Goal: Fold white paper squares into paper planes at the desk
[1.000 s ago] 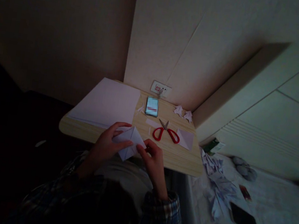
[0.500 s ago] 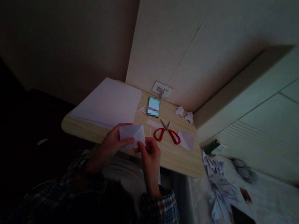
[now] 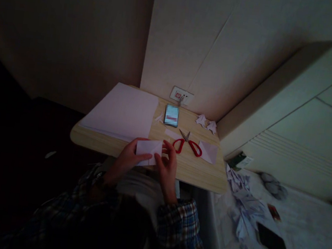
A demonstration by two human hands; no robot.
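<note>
A small folded sheet of white paper (image 3: 147,148) is held between both hands at the table's front edge. My left hand (image 3: 128,156) grips its left side, thumb lying across the front. At the right edge, my right hand (image 3: 167,163) pinches the paper with thumb and fingers; the fingertips behind it are hidden. Just beyond my right hand lie red-handled scissors (image 3: 186,140), blades spread. A creased paper square (image 3: 208,151) rests to their right, and a narrow paper strip (image 3: 172,134) to their left.
A stack of large white sheets (image 3: 121,110) covers the left of the wooden table (image 3: 201,178). A lit phone (image 3: 171,115) lies below a wall socket (image 3: 182,96). Two folded paper figures (image 3: 206,123) sit at the back right. Beside the table, a bed (image 3: 308,225) holds crumpled papers and a dark tablet (image 3: 273,240).
The paper's raised pointed top flap now lies flat, giving a straight upper edge. My right hand has moved up to the right edge. The view has shifted slightly.
</note>
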